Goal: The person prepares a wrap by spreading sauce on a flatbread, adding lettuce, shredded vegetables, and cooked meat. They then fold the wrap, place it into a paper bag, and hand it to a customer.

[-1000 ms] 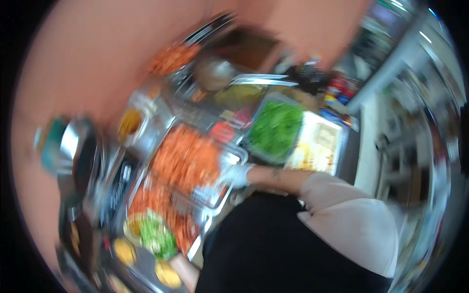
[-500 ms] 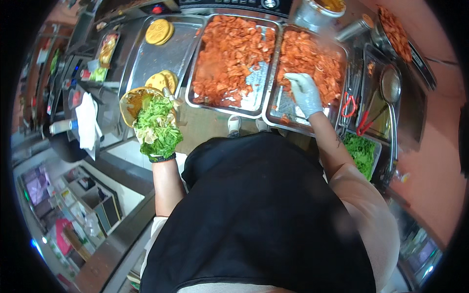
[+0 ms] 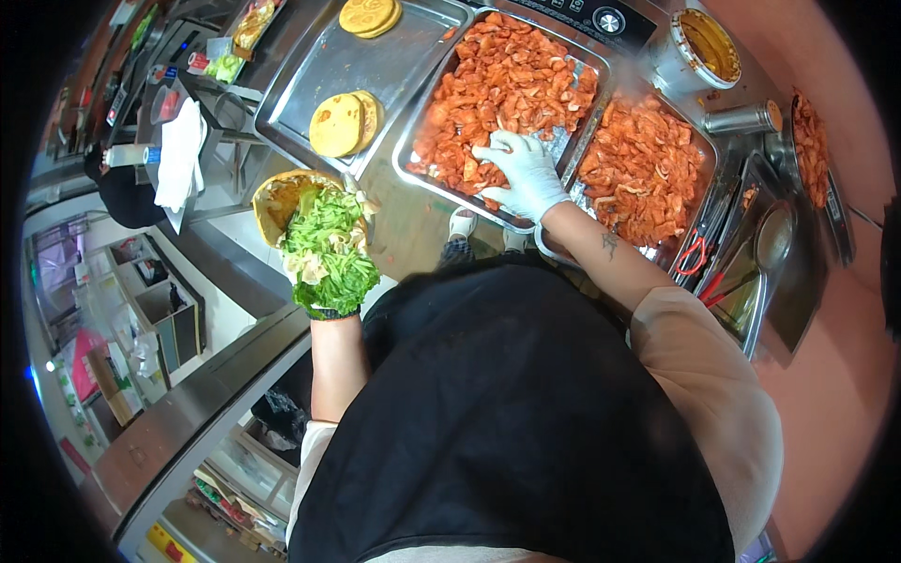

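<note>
We are observing two steel trays of red-sauced meat pieces side by side on the desk, the left tray (image 3: 441, 103) and the right tray (image 3: 699, 150). A third tray (image 3: 310, 84) is carrying four round flatbreads (image 3: 338, 124) in two pairs. A sauce tub (image 3: 706, 42) and a metal can (image 3: 741, 117) are standing beyond. The right hand (image 3: 521, 174), gloved white, is reaching forward with fingers curled down onto the meat (image 3: 488, 89) in the left tray; we cannot tell whether its grip is closing on a piece. The left hand (image 3: 324, 281), palm up, is cradling an open flatbread heaped with greens (image 3: 324, 249), held over the floor beside the desk.
</note>
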`<move>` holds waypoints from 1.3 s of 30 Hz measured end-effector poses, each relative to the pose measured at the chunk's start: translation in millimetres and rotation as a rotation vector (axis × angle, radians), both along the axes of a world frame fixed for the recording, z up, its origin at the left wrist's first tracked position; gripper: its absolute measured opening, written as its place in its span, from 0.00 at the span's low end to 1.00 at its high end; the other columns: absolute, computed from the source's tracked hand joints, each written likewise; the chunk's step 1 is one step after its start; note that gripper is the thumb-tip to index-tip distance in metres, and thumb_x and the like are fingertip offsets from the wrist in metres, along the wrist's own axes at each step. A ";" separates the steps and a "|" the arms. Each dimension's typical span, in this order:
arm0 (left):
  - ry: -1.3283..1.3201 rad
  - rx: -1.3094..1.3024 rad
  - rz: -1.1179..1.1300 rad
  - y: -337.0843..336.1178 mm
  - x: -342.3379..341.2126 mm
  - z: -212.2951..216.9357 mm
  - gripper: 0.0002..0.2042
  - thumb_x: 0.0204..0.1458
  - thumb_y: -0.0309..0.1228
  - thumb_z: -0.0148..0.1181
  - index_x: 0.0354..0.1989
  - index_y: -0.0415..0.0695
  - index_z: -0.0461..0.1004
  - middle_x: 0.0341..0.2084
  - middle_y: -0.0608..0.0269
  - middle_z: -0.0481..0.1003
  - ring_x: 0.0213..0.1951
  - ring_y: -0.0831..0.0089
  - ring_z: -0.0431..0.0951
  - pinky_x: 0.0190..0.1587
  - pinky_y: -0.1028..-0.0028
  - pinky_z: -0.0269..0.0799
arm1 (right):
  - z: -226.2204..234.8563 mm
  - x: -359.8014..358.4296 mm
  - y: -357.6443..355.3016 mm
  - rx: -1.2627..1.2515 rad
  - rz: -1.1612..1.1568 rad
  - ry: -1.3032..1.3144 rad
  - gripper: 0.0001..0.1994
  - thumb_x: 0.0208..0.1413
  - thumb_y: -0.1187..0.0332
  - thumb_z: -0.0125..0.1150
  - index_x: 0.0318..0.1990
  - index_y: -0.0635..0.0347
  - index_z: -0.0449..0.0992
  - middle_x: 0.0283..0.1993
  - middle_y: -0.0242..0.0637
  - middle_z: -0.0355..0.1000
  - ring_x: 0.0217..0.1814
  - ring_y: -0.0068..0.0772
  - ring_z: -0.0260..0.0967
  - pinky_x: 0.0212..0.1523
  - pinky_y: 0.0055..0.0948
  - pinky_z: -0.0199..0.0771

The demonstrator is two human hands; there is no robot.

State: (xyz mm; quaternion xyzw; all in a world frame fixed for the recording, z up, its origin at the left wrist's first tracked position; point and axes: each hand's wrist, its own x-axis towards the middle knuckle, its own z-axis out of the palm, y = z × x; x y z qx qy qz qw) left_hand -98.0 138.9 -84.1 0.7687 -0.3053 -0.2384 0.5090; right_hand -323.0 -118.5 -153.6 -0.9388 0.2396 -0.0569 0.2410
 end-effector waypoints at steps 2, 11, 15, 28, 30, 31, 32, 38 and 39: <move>0.058 0.001 0.044 3.1 0.0 -2.0 0.26 0.64 0.42 0.41 0.68 0.45 0.62 0.62 0.56 0.70 0.62 0.61 0.70 0.64 0.59 0.66 | 3.4 5.9 3.0 -0.111 0.020 -0.037 0.33 0.46 0.53 0.72 0.63 0.30 0.71 0.68 0.37 0.61 0.69 0.50 0.56 0.66 0.53 0.60; 1.519 -0.933 0.241 -14.6 -5.2 12.2 0.30 0.63 0.48 0.41 0.67 0.40 0.60 0.63 0.42 0.66 0.61 0.40 0.69 0.62 0.46 0.69 | 2.6 -3.8 3.4 -0.161 0.223 0.170 0.22 0.56 0.56 0.59 0.59 0.29 0.75 0.68 0.36 0.62 0.72 0.48 0.54 0.65 0.56 0.58; 1.496 -0.865 0.186 -26.7 -11.5 14.5 0.30 0.62 0.48 0.42 0.67 0.40 0.62 0.63 0.43 0.66 0.62 0.40 0.67 0.63 0.45 0.67 | 2.8 3.4 6.4 -0.223 0.230 0.152 0.18 0.57 0.55 0.58 0.56 0.33 0.77 0.60 0.37 0.67 0.64 0.47 0.60 0.58 0.49 0.66; 1.765 -0.827 0.154 -92.6 -20.1 18.1 0.32 0.63 0.56 0.41 0.66 0.43 0.63 0.58 0.44 0.70 0.57 0.44 0.72 0.58 0.44 0.71 | -34.5 14.2 -29.0 0.787 -0.303 -0.348 0.10 0.57 0.76 0.61 0.46 0.56 0.78 0.46 0.34 0.72 0.48 0.27 0.73 0.49 0.24 0.73; 1.706 -0.791 -0.056 -100.0 -19.3 2.4 0.32 0.63 0.55 0.41 0.66 0.43 0.62 0.59 0.44 0.69 0.57 0.43 0.72 0.58 0.44 0.71 | 10.5 21.0 -27.7 0.985 -0.515 -0.440 0.12 0.59 0.76 0.59 0.50 0.53 0.77 0.42 0.31 0.74 0.36 0.21 0.72 0.38 0.24 0.76; 1.633 -0.707 0.219 -111.9 -24.6 2.0 0.30 0.64 0.54 0.39 0.65 0.43 0.64 0.58 0.45 0.70 0.56 0.43 0.73 0.56 0.44 0.72 | 18.2 22.2 -32.0 0.923 -0.521 -0.519 0.12 0.60 0.75 0.59 0.51 0.57 0.76 0.45 0.32 0.75 0.41 0.22 0.73 0.42 0.23 0.75; 1.644 -0.727 0.207 -118.8 -27.5 -3.5 0.29 0.65 0.52 0.39 0.64 0.44 0.64 0.57 0.45 0.71 0.55 0.44 0.73 0.56 0.43 0.72 | 31.6 27.4 -33.0 0.906 -0.536 -0.606 0.12 0.60 0.75 0.59 0.51 0.58 0.75 0.46 0.32 0.75 0.43 0.22 0.73 0.45 0.24 0.75; 1.695 -0.694 0.068 -152.6 -41.8 0.7 0.22 0.67 0.42 0.39 0.60 0.41 0.68 0.52 0.48 0.74 0.52 0.53 0.77 0.56 0.52 0.76 | 116.0 68.6 -6.3 1.008 -0.531 -0.981 0.14 0.61 0.73 0.60 0.54 0.59 0.72 0.49 0.33 0.74 0.50 0.22 0.71 0.51 0.24 0.73; 1.677 -0.726 0.057 -158.5 -45.3 1.4 0.22 0.67 0.41 0.39 0.60 0.40 0.68 0.53 0.48 0.74 0.53 0.53 0.77 0.57 0.53 0.75 | 126.4 75.3 4.8 0.924 -0.519 -1.005 0.15 0.61 0.74 0.61 0.54 0.59 0.71 0.49 0.32 0.74 0.50 0.23 0.71 0.52 0.25 0.72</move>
